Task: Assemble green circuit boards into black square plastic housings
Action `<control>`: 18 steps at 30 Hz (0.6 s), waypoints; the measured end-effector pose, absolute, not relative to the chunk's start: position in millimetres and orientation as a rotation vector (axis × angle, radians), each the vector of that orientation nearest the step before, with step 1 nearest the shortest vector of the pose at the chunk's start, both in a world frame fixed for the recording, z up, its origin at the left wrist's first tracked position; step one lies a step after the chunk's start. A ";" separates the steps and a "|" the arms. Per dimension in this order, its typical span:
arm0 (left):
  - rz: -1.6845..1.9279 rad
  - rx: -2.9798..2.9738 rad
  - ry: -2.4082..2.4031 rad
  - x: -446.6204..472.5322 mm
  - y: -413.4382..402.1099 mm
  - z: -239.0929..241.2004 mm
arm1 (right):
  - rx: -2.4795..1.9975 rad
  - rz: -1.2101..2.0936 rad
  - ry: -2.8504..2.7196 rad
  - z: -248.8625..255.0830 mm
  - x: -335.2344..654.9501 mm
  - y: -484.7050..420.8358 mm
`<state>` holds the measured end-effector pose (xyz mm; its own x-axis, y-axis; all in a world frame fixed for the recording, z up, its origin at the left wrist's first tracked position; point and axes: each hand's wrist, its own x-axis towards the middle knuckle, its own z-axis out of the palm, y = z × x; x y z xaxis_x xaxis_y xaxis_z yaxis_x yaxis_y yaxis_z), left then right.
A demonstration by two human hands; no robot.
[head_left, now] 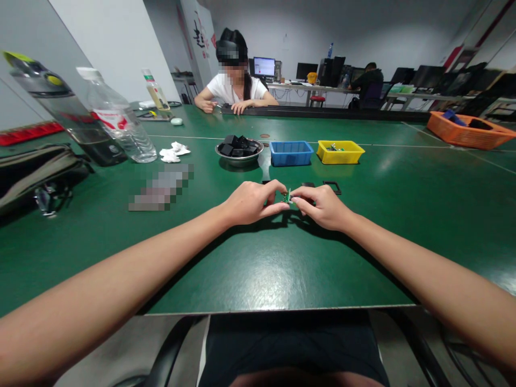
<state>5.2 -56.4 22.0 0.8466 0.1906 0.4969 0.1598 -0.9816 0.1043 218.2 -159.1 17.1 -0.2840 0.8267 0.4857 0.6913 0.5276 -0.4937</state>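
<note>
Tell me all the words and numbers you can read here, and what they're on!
No text here reads clearly.
Wall banner: dark and red marks, too blurred.
Clear water bottle: red label, print too small.
Small bottle: label too small.
Monitor: screen too far off.
Small green part: no print can be made out.
</note>
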 end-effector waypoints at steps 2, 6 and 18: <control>0.806 2.965 0.284 5.3 -56.7 22.0 | -1.236 0.244 -2.051 17.1 218.1 -159.2; 0.804 2.953 0.292 6.1 -57.6 22.5 | -1.225 0.258 -2.038 17.7 218.1 -159.6; 0.743 2.917 0.216 4.7 -57.5 23.2 | -1.277 0.466 -1.952 17.4 217.6 -160.4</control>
<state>4.7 -57.5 23.2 0.8691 0.1684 0.4651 0.1074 -0.9821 0.1549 217.6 -160.4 17.4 -0.2262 0.8944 0.3858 0.6234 0.4373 -0.6482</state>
